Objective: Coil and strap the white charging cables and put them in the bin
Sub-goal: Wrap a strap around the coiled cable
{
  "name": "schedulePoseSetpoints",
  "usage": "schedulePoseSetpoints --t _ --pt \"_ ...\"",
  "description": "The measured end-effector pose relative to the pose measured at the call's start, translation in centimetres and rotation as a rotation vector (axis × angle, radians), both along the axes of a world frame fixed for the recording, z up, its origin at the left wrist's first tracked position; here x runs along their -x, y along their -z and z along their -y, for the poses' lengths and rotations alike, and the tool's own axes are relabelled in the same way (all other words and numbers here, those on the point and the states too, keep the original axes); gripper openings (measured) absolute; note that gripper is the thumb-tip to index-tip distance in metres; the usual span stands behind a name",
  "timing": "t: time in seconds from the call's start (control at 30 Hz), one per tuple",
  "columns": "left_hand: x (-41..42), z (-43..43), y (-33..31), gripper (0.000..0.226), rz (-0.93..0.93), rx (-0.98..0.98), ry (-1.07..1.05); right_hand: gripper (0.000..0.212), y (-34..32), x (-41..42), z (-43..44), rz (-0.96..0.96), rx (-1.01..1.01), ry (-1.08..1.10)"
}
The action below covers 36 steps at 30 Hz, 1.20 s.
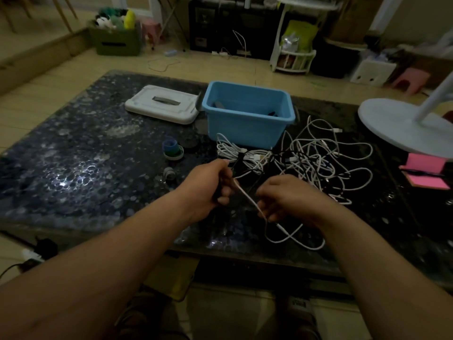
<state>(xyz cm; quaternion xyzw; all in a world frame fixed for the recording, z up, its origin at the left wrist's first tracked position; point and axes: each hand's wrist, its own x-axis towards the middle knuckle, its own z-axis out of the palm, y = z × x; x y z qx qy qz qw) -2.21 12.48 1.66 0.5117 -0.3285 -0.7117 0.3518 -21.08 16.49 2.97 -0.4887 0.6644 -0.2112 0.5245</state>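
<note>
A white charging cable (247, 196) runs taut between my two hands above the dark table. My left hand (208, 186) grips its upper end, fingers curled. My right hand (286, 196) pinches it lower down; the rest of the cable (289, 238) loops loose on the table near the front edge. A coiled white bundle (235, 152) with a dark strap lies in front of the blue bin (247, 133). A tangle of loose white and black cables (323, 158) spreads to the right of it. Dark items lie inside the bin.
The bin's white lid (161, 106) lies left of the bin. Rolls of strap tape (172, 149) and a small grey roll (169, 173) sit left of the bundle. A white fan base (402, 126) and pink notepads (426, 171) occupy the right edge.
</note>
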Motion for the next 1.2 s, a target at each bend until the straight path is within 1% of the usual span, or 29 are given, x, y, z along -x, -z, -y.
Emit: schedulePoseSetpoints --t 0.07,0.17,0.2,0.27,0.33,0.37,0.43,0.47,0.5,0.57,0.6,0.63,0.67,0.73,0.8,0.9,0.97,1.07,1.13,1.17,1.2 --pt "0.1 -0.1 0.0 0.030 -0.074 -0.045 -0.031 0.019 0.5 -0.5 0.1 0.045 -0.001 -0.023" --pt "0.6 -0.8 0.5 0.022 -0.223 -0.152 -0.091 0.022 0.6 -1.2 0.3 0.257 0.055 -0.046" --pt "0.9 -1.3 1.0 0.023 -0.248 -0.177 -0.085 0.024 0.5 -1.4 0.3 0.269 0.092 -0.042" --pt "1.5 -2.5 2.0 0.027 -0.251 -0.208 -0.009 0.028 0.4 -1.8 0.4 0.196 0.159 -0.004" --pt "2.0 -3.9 2.4 0.031 -0.217 -0.223 0.108 0.028 0.6 -1.8 0.4 0.041 0.192 -0.006" --pt "2.2 -4.5 2.5 0.032 -0.198 -0.226 0.160 0.025 0.7 -1.6 0.3 -0.068 0.196 -0.033" --pt "2.6 -5.2 2.2 0.032 -0.190 -0.209 0.222 0.026 0.4 -1.3 -0.3 -0.184 0.156 -0.083" --pt "2.7 -5.3 2.0 0.032 -0.177 -0.182 0.241 0.031 0.4 -1.1 -0.7 -0.181 0.130 -0.101" --pt "2.8 -5.3 1.8 0.033 -0.147 -0.147 0.252 0.037 0.5 -0.9 -0.7 -0.096 0.092 -0.073" --pt "3.1 -5.0 1.5 0.039 -0.081 -0.075 0.251 0.055 0.2 -0.3 -0.9 0.219 -0.042 -0.007" --pt "3.3 -4.8 1.3 0.042 -0.073 -0.040 0.247 0.064 0.0 0.0 -1.0 0.277 -0.067 -0.033" --pt "3.5 -4.7 1.2 0.044 -0.073 -0.009 0.245 0.069 -0.1 0.2 -1.3 0.282 -0.076 -0.058" --pt "3.6 -4.6 1.2 0.043 -0.075 0.023 0.248 0.067 -0.2 0.2 -1.5 0.271 -0.064 -0.077" --pt "3.8 -4.5 1.2 0.030 -0.084 0.080 0.297 0.045 -0.2 -0.1 -1.7 0.258 -0.001 -0.063" --pt "3.9 -4.5 1.4 0.026 -0.108 0.082 0.357 0.030 0.0 -0.3 -1.6 0.264 0.039 -0.005" --pt "3.8 -4.3 1.5 0.027 -0.124 0.027 0.368 0.023 0.2 -0.1 -1.1 0.284 0.057 0.071" --pt "3.8 -4.3 1.4 0.031 -0.116 -0.010 0.345 0.024 0.3 0.1 -0.7 0.240 0.089 0.118" --pt "3.4 -3.8 1.2 0.026 0.000 0.002 0.240 0.025 0.0 0.3 -0.1 0.086 0.186 0.158" --pt "2.9 -3.2 0.8 0.035 0.000 -0.044 0.202 0.024 -0.2 0.4 0.1 -0.101 0.267 0.136" --pt "2.7 -3.0 0.6 0.041 -0.007 -0.053 0.234 0.024 -0.4 0.4 0.2 -0.210 0.311 0.109" --pt "2.7 -2.9 0.6 0.044 0.008 -0.028 0.279 0.024 -0.5 0.4 0.2 -0.278 0.347 0.085"
